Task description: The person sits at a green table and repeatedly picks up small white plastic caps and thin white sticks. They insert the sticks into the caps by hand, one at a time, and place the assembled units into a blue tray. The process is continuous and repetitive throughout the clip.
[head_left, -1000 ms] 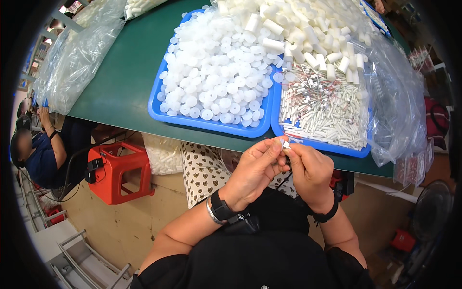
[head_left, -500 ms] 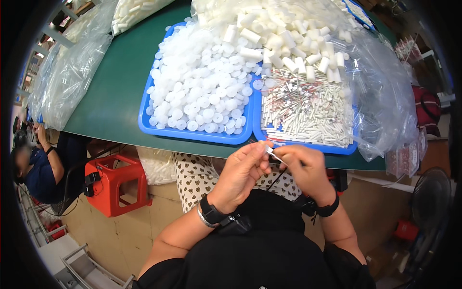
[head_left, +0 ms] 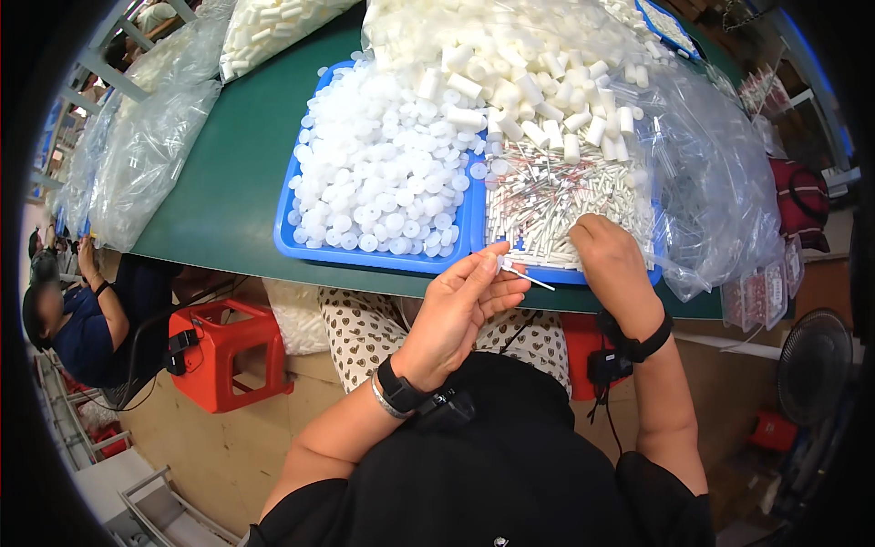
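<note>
My left hand is closed in front of the trays, thumb and forefinger pinching a thin white stick that points right and slightly down. A small whitish piece shows at its pinched end, too small to make out. Over the right blue tray, my right hand dips its curled fingers into a heap of thin white sticks; its fingertips are pressed together and what they hold is hidden. Beside it, the left blue tray is heaped with translucent white discs.
White foam cylinders spill from a clear bag behind the right tray. Another clear plastic bag drapes at the right. On the left, a bag rests on the green table. A person sits beyond a red stool.
My right hand has left my left hand and moved up and right to the stick heap. My left hand keeps its pinch, and the stick now shows plainly.
</note>
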The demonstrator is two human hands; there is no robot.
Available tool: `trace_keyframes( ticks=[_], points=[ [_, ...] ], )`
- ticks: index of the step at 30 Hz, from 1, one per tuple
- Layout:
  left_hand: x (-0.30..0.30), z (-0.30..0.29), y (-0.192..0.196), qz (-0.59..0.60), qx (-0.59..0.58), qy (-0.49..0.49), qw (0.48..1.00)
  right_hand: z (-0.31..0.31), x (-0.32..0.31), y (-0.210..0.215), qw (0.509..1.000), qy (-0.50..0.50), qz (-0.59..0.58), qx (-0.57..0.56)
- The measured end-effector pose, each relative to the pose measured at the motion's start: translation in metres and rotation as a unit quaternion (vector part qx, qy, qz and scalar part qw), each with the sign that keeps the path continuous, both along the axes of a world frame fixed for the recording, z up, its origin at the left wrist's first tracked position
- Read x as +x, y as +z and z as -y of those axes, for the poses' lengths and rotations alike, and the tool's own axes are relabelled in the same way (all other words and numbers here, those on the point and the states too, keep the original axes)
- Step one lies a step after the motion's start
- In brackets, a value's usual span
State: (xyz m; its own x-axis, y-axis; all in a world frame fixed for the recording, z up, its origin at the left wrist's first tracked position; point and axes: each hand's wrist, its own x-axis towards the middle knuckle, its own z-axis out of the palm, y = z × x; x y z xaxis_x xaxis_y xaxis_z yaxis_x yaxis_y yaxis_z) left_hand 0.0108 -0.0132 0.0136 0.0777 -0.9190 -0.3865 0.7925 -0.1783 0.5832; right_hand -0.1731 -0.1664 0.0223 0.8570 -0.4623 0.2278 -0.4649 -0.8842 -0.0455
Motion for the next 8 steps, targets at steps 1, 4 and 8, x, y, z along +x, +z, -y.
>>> trace_keyframes(
  ticks=[1,4,8],
  points=[
    [0.000,0.001,-0.001,-0.001,-0.002,0.003,1.000,0.002,0.001,0.001,1.000,0.006,-0.007,0.002],
    [0.002,0.001,0.003,0.007,0.002,0.015,1.000,-0.006,0.005,0.011,0.994,-0.012,0.085,0.061],
    [0.006,0.004,0.010,0.008,-0.014,0.037,0.999,-0.036,0.002,0.029,0.930,-0.083,0.156,0.321]
  ],
)
